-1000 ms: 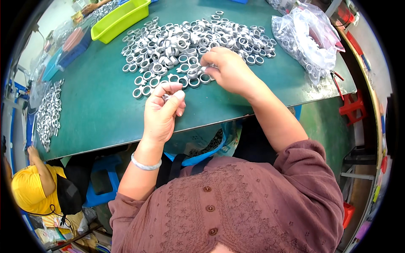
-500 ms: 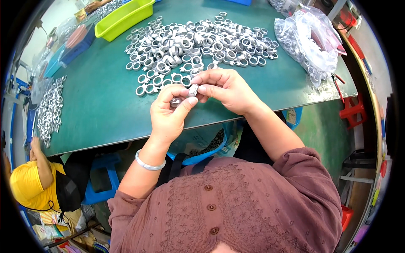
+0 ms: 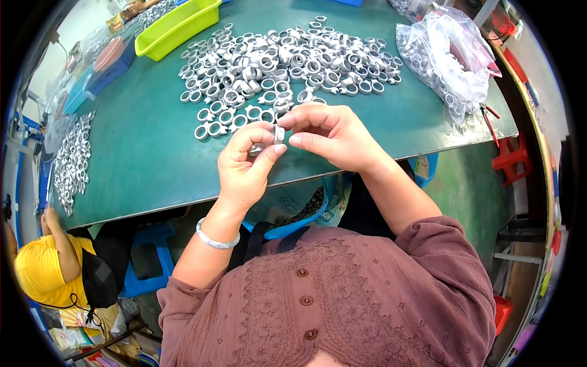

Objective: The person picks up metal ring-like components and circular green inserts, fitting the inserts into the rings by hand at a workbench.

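Just beyond the table's front edge my left hand (image 3: pixel 246 160) is closed on a small grey metal ring (image 3: pixel 280 134), gripping it between thumb and fingers. Another bit of grey metal (image 3: pixel 256 148) shows inside the curl of the same hand; whether it is a separate ring I cannot tell. My right hand (image 3: pixel 333 136) is right beside the ring, thumb and index finger apart. Its index fingertip is close to the ring's upper edge; I cannot make out whether it touches. A large heap of similar grey rings (image 3: pixel 293 58) with small side lugs lies beyond both hands.
The green table (image 3: pixel 147 153) carries a lime-green bin (image 3: pixel 177 29), a clear plastic bag of rings (image 3: pixel 446 67) and red-handled pliers (image 3: pixel 490 125). A smaller pile of parts (image 3: pixel 73 162) lies left, near a person in yellow (image 3: pixel 49 269). A blue tub (image 3: pixel 287 229) sits below the edge.
My right thumb has moved away from the ring, widening the gap between thumb and index finger. The ring in my left hand has turned slightly and now shows its side.
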`<state>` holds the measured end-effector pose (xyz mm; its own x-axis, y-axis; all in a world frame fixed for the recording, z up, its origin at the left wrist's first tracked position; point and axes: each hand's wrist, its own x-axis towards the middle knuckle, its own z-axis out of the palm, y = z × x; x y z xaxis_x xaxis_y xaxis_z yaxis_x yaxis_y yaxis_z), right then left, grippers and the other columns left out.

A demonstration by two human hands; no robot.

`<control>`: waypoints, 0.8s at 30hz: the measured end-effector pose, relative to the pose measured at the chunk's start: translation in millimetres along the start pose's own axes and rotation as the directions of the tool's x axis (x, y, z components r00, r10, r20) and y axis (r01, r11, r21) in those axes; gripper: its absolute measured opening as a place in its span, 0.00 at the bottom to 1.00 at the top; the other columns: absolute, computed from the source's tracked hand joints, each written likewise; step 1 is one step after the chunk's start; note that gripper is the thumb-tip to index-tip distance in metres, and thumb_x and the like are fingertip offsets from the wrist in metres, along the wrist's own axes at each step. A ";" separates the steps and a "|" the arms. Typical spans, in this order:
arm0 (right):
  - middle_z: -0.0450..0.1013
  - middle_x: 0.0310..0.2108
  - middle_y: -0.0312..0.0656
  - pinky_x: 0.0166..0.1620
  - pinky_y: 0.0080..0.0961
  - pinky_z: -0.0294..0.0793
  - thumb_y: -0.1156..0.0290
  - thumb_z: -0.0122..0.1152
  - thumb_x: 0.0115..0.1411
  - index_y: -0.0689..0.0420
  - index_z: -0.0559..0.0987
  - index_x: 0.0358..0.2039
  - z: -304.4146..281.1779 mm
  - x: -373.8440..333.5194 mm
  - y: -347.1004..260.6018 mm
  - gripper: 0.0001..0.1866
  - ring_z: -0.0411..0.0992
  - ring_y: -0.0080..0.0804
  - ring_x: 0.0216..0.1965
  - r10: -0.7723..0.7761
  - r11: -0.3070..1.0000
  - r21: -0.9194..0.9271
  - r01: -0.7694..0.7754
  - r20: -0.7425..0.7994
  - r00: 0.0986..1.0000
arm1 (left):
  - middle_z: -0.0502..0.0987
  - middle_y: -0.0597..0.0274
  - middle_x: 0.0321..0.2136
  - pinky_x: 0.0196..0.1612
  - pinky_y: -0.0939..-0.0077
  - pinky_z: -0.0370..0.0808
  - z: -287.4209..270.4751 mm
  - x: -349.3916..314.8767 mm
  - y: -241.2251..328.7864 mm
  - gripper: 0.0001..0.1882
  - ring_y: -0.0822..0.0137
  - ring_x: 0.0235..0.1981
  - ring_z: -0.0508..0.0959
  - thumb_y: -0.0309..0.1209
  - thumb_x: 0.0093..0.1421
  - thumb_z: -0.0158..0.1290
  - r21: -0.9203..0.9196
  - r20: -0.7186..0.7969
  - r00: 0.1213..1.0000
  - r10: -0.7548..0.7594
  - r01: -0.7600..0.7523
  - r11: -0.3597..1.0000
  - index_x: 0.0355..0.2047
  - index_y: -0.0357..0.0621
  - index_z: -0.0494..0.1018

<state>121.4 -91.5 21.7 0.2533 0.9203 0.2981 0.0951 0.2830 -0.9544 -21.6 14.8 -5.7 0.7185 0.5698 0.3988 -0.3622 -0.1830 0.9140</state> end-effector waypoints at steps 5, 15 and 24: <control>0.72 0.29 0.35 0.33 0.16 0.69 0.80 0.57 0.50 0.63 0.75 0.36 5.3 -1.8 0.9 0.10 0.69 0.17 0.30 -0.061 0.998 -0.025 0.060 -0.024 0.998 | 0.70 0.64 0.32 0.30 0.89 0.67 2.2 -1.2 -0.5 0.16 0.80 0.28 0.69 0.19 0.46 0.57 0.072 -0.050 0.998 0.025 -0.021 0.997 0.35 0.38 0.66; 0.72 0.28 0.35 0.34 0.14 0.69 0.81 0.55 0.52 0.64 0.74 0.36 4.4 -4.7 4.7 0.09 0.69 0.16 0.30 0.110 0.987 0.125 -0.101 -0.067 0.992 | 0.69 0.64 0.29 0.28 0.89 0.68 4.5 -1.4 -0.3 0.24 0.78 0.28 0.70 0.19 0.44 0.59 0.270 -0.060 0.988 0.141 -0.119 0.955 0.43 0.36 0.66; 0.72 0.31 0.37 0.38 0.15 0.69 0.81 0.54 0.53 0.65 0.74 0.37 3.0 -6.4 7.3 0.10 0.69 0.18 0.33 0.063 0.984 0.168 -0.052 -0.065 0.996 | 0.69 0.66 0.30 0.33 0.87 0.68 3.5 0.3 3.4 0.19 0.78 0.29 0.70 0.18 0.46 0.57 0.400 0.057 0.988 0.146 -0.157 0.903 0.40 0.35 0.67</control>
<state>117.6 -94.6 12.8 0.3205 0.9170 0.2373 -0.0811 0.2762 -0.9577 -20.6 11.5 -2.2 0.6902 0.4906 0.5320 -0.2024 -0.5749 0.7928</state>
